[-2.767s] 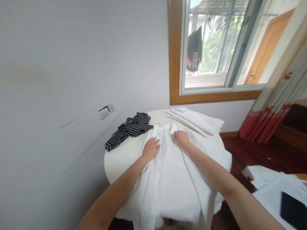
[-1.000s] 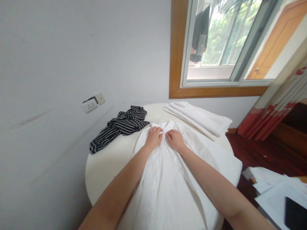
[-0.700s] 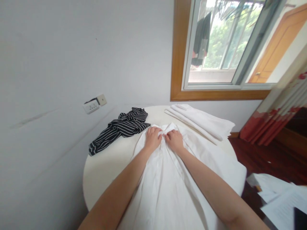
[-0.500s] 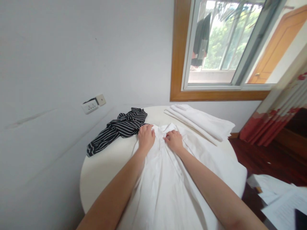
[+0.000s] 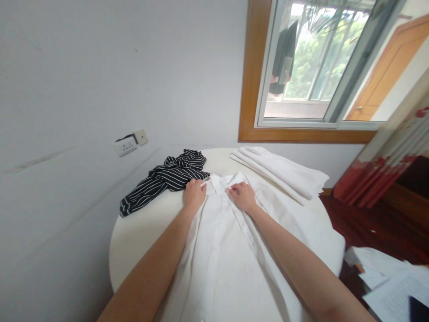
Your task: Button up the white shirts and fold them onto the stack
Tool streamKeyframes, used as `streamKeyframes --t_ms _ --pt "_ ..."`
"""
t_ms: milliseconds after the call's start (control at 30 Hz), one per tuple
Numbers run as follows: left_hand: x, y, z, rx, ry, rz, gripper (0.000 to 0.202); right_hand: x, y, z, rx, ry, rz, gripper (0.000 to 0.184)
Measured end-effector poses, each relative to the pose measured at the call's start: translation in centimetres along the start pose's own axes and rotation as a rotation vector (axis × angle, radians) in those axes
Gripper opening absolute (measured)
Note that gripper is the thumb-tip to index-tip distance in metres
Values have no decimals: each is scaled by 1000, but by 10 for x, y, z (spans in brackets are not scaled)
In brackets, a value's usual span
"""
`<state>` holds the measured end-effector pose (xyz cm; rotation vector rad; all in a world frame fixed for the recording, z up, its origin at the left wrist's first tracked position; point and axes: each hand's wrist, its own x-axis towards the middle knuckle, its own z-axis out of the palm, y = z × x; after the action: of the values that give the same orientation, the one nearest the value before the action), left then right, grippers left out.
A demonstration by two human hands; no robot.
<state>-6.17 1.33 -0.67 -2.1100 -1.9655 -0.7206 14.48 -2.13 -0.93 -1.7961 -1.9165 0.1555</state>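
Note:
A white collared shirt (image 5: 224, 250) lies spread over the round table, its collar (image 5: 219, 182) toward the wall and its body running down toward me. My left hand (image 5: 194, 197) is closed on the cloth at the shirt's left shoulder, close to a black-and-white striped garment (image 5: 170, 173). Just right of the collar, my right hand (image 5: 242, 196) pinches the shirt near its front opening, thumb and fingers together. Parts of the fingertips are hidden by the hands and cloth.
Folded white cloth (image 5: 284, 170) rests at the back right of the white round table (image 5: 134, 241). Behind it are a wall with a socket (image 5: 126, 146) and a wood-framed window. Papers (image 5: 395, 277) lie at the lower right, below a red-and-cream curtain (image 5: 375, 170).
My left hand has slid left, away from the collar, and the cloth on that side is spread flatter. The collar shows more clearly. My right hand has barely moved.

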Motion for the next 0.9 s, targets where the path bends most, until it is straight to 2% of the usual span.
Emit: streamKeyframes --t_ms 100,267,367,567,667,767,900 --pt "3 -5 3 -68 6 -1 26 6 -8 0 -46 -3 71 36" --pt "6 -10 4 -86 -42 -69 26 8 -14 4 -103 72 6 28" --pt "6 -9 3 -81 -71 -71 25 7 -11 6 -88 70 -3 27" --pt "12 6 -11 51 1 13 30 11 -8 8 -24 62 -25 21" --pt "24 18 -16 50 -16 25 41 12 -8 7 7 52 -46 19" --pt "34 25 -10 34 -74 -13 56 12 -8 6 9 52 -68 18" --pt "39 19 7 -42 -90 -24 59 13 -8 7 12 57 -84 20"
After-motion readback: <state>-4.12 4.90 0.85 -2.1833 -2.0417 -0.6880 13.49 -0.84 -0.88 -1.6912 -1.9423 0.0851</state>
